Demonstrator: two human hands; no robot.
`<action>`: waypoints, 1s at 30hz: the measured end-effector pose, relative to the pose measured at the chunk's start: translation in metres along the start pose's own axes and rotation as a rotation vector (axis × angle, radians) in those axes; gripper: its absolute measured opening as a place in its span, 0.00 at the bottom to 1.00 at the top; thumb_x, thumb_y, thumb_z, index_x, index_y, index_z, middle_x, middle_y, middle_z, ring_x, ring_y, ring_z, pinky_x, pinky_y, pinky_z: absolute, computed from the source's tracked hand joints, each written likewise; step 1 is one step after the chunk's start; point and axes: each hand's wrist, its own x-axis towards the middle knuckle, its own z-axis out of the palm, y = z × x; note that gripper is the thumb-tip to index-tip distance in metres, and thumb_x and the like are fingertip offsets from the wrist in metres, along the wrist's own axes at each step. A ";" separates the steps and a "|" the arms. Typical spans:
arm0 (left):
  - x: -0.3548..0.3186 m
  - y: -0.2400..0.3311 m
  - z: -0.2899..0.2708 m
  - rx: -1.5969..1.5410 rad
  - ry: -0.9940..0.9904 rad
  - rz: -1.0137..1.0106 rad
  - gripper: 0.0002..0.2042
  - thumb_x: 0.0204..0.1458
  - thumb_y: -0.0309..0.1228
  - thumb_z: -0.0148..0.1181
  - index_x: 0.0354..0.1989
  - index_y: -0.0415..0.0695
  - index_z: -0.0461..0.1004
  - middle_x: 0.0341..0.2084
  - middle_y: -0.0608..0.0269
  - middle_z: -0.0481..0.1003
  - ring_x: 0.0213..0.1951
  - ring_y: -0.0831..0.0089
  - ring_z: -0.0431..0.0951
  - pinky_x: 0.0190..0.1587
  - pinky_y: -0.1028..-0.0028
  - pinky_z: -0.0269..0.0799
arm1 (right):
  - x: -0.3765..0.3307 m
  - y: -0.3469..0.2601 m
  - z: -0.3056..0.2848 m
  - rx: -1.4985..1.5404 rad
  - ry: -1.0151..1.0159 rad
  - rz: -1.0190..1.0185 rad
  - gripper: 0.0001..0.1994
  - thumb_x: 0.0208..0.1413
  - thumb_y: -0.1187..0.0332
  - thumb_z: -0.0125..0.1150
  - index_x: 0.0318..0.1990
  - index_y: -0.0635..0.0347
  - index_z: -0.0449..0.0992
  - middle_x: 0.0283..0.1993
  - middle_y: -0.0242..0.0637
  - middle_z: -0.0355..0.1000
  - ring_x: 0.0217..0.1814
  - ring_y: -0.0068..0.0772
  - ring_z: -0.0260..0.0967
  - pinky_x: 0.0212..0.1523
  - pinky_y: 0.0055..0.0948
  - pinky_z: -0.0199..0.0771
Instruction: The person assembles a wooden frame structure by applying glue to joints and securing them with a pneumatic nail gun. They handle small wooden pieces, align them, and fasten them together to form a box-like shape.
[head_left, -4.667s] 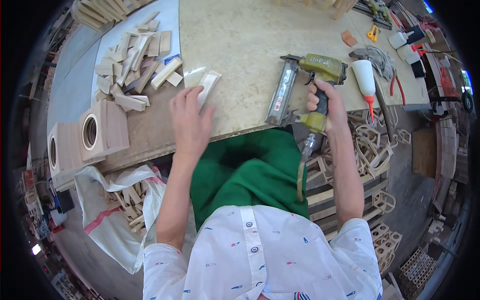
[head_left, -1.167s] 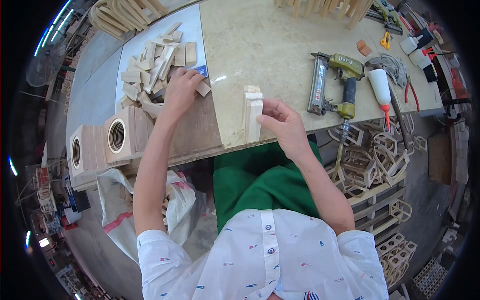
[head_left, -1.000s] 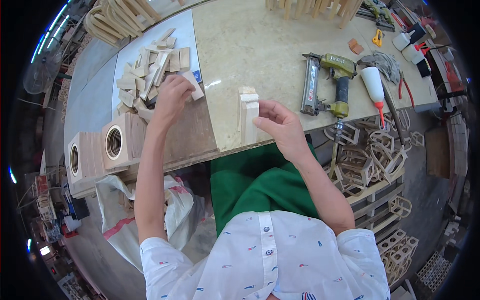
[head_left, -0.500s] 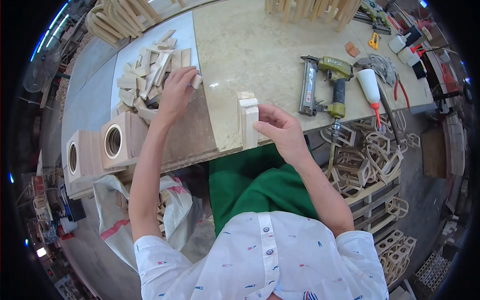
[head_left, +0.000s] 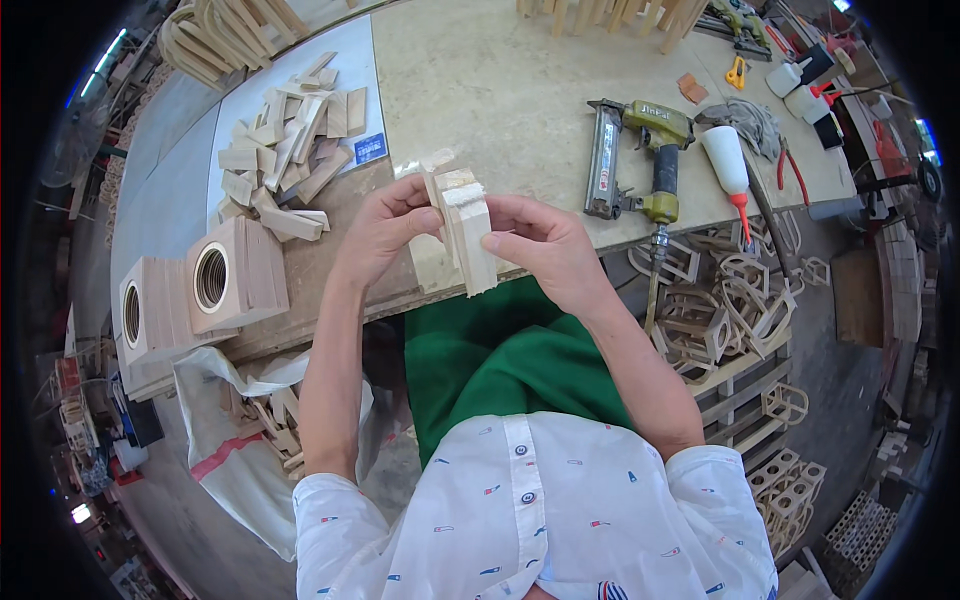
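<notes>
In front of me, near the bench's front edge, a small stack of pale wooden pieces (head_left: 474, 240) stands tilted between my hands. My right hand (head_left: 548, 245) grips its right side with thumb and fingers. My left hand (head_left: 385, 228) is closed on the left side of the stack, pinching pieces there; the exact number is hidden. A loose heap of short wooden pieces (head_left: 290, 140) lies left of my left hand on a pale sheet. Beside that heap is a small blue card (head_left: 370, 148).
Square wooden blocks with round holes (head_left: 238, 278) stand at the bench's left front. To the right lie a nail gun (head_left: 650, 160), a white glue bottle (head_left: 724, 160), a grey cloth (head_left: 745, 122) and pliers (head_left: 792, 178). Below are a sack (head_left: 225, 470) and piled wooden frames (head_left: 715, 320).
My left hand has come from the heap to the stack, bringing a small wooden piece. The stack, held in my right hand, has shifted slightly left and tilted. The blue card is now uncovered.
</notes>
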 end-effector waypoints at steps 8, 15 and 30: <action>-0.001 0.001 0.008 -0.006 0.019 -0.003 0.22 0.54 0.32 0.61 0.56 0.37 0.70 0.47 0.60 0.76 0.48 0.73 0.75 0.53 0.69 0.70 | 0.001 0.002 0.001 0.022 0.024 -0.001 0.16 0.55 0.76 0.59 0.52 0.65 0.73 0.45 0.33 0.75 0.45 0.19 0.70 0.49 0.23 0.70; -0.016 0.009 0.048 0.134 0.285 -0.073 0.22 0.54 0.29 0.60 0.58 0.35 0.68 0.48 0.60 0.75 0.48 0.72 0.74 0.53 0.71 0.69 | 0.005 0.018 -0.004 0.016 0.115 -0.014 0.16 0.54 0.75 0.60 0.50 0.66 0.73 0.43 0.34 0.74 0.44 0.21 0.70 0.49 0.23 0.71; -0.001 -0.035 0.047 1.461 0.464 0.348 0.26 0.47 0.21 0.59 0.59 0.36 0.65 0.48 0.47 0.71 0.50 0.53 0.70 0.51 0.60 0.65 | -0.021 0.023 -0.034 0.092 0.323 0.023 0.15 0.57 0.71 0.59 0.50 0.69 0.72 0.43 0.36 0.73 0.42 0.22 0.71 0.42 0.23 0.74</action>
